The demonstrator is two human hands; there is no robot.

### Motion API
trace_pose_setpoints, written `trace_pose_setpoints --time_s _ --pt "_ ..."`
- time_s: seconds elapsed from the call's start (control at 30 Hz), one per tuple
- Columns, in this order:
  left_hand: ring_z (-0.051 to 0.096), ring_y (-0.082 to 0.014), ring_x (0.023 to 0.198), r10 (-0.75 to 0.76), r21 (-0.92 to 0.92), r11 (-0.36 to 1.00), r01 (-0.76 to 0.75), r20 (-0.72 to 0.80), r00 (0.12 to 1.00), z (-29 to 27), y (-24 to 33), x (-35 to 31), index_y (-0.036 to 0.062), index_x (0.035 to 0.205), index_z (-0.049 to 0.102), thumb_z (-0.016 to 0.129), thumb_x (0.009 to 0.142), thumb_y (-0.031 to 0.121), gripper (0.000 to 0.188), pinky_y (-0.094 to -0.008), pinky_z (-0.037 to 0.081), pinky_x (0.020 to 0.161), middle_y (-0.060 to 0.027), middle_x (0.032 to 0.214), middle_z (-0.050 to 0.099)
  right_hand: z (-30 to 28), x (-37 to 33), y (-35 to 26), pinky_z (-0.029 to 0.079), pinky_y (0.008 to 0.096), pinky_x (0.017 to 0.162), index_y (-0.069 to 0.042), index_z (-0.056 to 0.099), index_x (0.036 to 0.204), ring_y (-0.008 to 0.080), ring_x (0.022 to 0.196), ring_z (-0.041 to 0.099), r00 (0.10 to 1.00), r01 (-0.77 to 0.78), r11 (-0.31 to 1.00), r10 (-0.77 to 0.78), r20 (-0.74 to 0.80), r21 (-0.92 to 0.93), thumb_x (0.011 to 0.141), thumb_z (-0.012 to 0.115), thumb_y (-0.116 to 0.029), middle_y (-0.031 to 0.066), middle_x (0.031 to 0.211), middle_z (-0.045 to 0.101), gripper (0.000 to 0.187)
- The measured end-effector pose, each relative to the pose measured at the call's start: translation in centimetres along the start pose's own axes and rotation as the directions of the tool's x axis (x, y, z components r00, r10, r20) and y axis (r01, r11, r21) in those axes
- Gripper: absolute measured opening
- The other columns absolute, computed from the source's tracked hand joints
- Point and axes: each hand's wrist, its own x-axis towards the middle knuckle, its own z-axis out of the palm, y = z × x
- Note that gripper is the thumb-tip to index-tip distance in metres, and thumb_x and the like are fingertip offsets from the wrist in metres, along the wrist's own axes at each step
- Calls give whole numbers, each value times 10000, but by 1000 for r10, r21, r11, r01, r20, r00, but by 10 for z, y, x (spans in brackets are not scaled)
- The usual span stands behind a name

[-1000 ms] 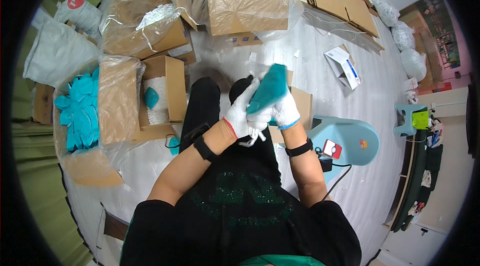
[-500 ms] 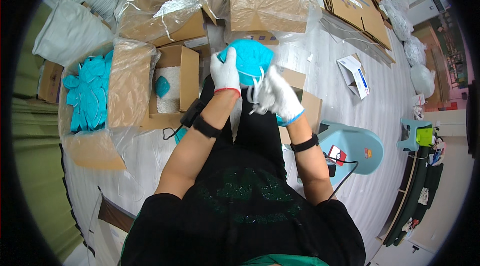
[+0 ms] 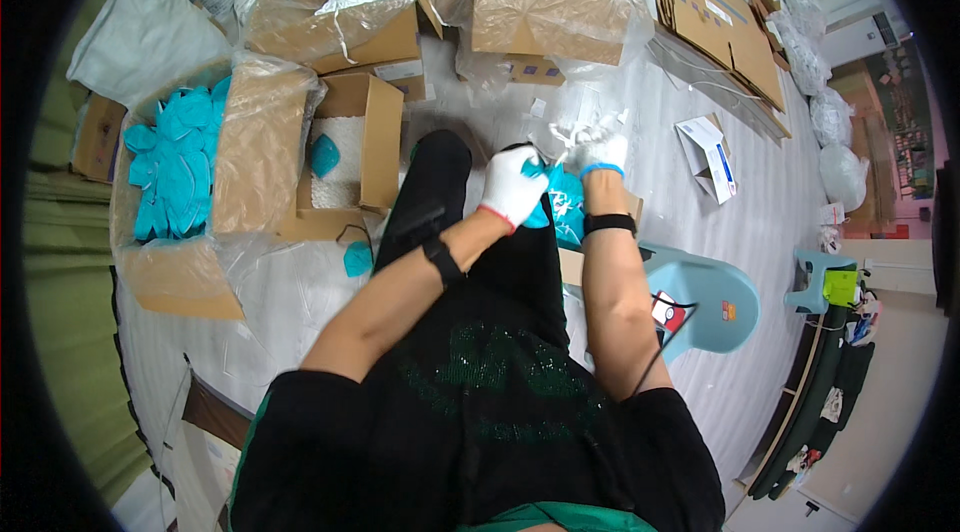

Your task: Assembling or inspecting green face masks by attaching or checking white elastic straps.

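Observation:
My left hand [image 3: 512, 190], in a white glove with a red cuff, is closed on a teal cup-shaped face mask [image 3: 538, 215], mostly hidden by the glove and lying over my right knee. Beside it my right hand [image 3: 604, 152], gloved in white with a blue cuff, reaches past the mask. White elastic straps [image 3: 572, 135] bunch at its fingertips, which look closed on them though blurred. Between and below the hands, more teal masks with white straps [image 3: 567, 202] sit in a cardboard box [image 3: 571, 265], largely covered by my arm and leg.
Left stands a plastic-lined carton of teal masks [image 3: 182, 172]; beside it a smaller box [image 3: 382, 147] holds one mask on white material. Another mask [image 3: 358, 258] lies on the floor. A carton of packets [image 3: 545, 27] stands ahead, a light-blue stool [image 3: 735, 307] at right.
Both hands have come down and to the right with the mask, from in front of me to over the box by my right knee. My view has shifted slightly.

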Motion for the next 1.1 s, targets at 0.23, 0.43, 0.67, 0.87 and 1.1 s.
trace_pose_setpoints --time_s 0.23,0.43,0.67,0.87,1.1 --pt "443 -98 621 -24 17 1000 24 -15 1000 -69 35 -45 16 713 511 633 662 46 136 -300 403 580 -77 603 436 -125 118 -85 459 438 838 -95 606 1049 269 935 598 867 -200 976 135 479 87 908 429 -297 111 1029 626 303" --pt "556 -128 658 -413 -302 911 281 -659 629 -233 -18 -41 35 799 580 705 755 166 186 -321 475 598 -51 732 590 -130 8 -205 411 430 720 -112 535 1013 231 765 457 939 261 858 -331 -88 -441 954 391 -379 72 888 503 308" --pt "584 -253 970 -511 -478 856 196 -837 194 -448 -79 -20 -133 1344 351 825 684 432 990 -317 462 889 -202 1076 594 -142 -99 -169 363 312 408 -153 498 845 128 425 348 888 273 686 -449 -97 -675 935 483 -431 -18 585 399 293" --pt "558 -285 1065 -598 -785 615 -80 -530 601 -536 -172 -53 -72 1244 481 737 780 422 725 -401 487 930 -171 1242 556 -10 -157 -67 494 519 840 -85 395 1348 279 1021 524 981 99 666 -190 -39 -740 874 550 -448 156 1312 405 617" --pt "643 -169 815 -52 -16 999 51 -493 868 -264 -98 -3 -5 1035 648 541 889 94 206 -281 514 746 -108 970 678 64 -173 -47 214 236 380 -66 540 891 62 386 220 857 10 920 194 477 -392 982 444 -249 -62 534 274 226"
